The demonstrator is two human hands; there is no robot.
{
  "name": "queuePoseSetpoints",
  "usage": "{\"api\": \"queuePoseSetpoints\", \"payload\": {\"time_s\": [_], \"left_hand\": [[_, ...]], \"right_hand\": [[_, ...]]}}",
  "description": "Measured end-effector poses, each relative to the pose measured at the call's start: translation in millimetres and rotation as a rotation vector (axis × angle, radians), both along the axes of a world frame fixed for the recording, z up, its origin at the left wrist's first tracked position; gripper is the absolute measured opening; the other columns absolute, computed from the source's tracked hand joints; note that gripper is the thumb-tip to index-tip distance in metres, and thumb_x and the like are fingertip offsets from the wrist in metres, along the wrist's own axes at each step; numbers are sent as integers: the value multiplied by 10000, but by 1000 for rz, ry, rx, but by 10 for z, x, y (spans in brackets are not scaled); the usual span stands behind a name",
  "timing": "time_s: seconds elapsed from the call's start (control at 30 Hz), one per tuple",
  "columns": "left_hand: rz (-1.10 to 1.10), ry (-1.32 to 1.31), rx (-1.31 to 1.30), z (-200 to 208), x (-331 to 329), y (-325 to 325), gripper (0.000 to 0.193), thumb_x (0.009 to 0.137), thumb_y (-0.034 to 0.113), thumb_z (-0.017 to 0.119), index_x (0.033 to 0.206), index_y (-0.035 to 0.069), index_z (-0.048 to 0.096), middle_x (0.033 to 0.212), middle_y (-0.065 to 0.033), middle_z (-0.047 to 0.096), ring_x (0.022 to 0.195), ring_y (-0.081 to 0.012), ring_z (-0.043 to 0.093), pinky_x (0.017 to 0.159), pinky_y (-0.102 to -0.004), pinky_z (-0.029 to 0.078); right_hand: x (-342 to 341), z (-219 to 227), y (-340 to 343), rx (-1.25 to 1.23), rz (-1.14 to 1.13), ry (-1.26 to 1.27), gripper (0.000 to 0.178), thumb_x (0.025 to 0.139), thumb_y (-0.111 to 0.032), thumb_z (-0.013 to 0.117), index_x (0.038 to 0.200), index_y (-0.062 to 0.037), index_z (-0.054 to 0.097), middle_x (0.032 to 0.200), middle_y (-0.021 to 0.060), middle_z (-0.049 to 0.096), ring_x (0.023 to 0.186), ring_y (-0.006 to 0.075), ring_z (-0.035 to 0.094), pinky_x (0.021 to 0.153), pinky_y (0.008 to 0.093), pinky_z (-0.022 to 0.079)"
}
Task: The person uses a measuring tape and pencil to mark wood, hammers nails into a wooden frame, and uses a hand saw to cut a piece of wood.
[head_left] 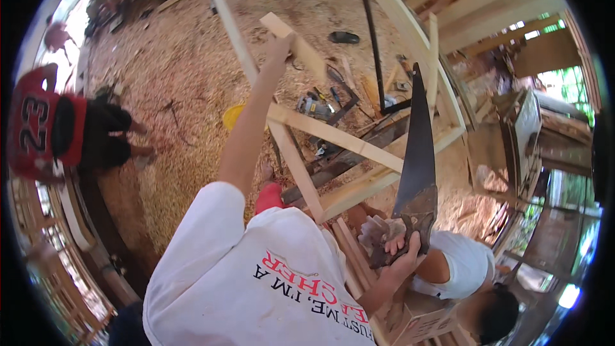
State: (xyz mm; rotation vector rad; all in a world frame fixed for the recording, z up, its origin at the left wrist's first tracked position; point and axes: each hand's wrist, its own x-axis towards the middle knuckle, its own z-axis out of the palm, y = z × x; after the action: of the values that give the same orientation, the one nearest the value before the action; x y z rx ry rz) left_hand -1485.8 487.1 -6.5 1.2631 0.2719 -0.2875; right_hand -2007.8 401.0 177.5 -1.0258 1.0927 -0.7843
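Note:
My left hand (282, 47) is stretched out ahead, its fingers closed round a short pale wooden board (309, 59). Low on the right, my right hand (405, 253) grips a handsaw by its worn, dark handle (416, 227). The dark saw blade (416, 134) points up and away from me, its tip near a pale wooden frame (365, 144). From this view the blade overlaps a rail of that frame; whether they touch I cannot tell.
Wood shavings (173, 147) cover the ground. A power tool (314, 107), a yellow round object (234, 116) and a dark shoe (344, 37) lie beyond the frame. One person in a red jersey (45, 122) stands left; another in a white shirt (462, 263) is close by my right hand.

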Motion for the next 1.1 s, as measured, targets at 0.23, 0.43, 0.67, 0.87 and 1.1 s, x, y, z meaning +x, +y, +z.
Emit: {"api": "queuePoseSetpoints", "payload": {"time_s": [0.23,0.43,0.67,0.87,1.1], "left_hand": [[-84,-10,-75,-473,182,-748,476,940,241,736,1321,85,498,1133,-100,628,981,-278,657,789,-494,572],[-3,-482,1281,-645,1135,-313,699,979,470,642,1490,35,447,1464,-171,535,1349,-323,500,1134,-444,408],[118,-406,1266,-640,-1480,1094,614,947,437,597,1312,-56,571,1294,-298,612,1184,-446,596,1036,-486,437],[210,-67,1139,-1134,-1887,712,478,1041,359,458,1265,-25,632,1183,-266,689,1064,-438,668,911,-498,504],[475,-134,968,-914,-1970,470,392,1032,283,494,1250,-8,641,1109,-217,720,985,-366,693,872,-454,520]], "right_hand": [[-150,-101,-172,-24,-52,-14,259,986,-263,651,1012,-31,538,674,14,469,507,114,442,468,287,403],[284,-99,-970,76,14,-186,207,990,-227,629,1015,-27,581,650,6,460,508,98,429,492,277,389],[421,45,-2808,-24,-129,-358,281,970,-271,665,1097,-32,594,670,16,479,523,111,449,495,296,408],[461,105,-3646,-184,-456,-353,248,976,-273,683,882,-95,539,658,-6,460,521,111,428,524,297,401],[34,57,-3962,-168,-326,-263,262,973,-292,681,861,-95,551,659,-10,464,515,111,433,512,296,390]]}}
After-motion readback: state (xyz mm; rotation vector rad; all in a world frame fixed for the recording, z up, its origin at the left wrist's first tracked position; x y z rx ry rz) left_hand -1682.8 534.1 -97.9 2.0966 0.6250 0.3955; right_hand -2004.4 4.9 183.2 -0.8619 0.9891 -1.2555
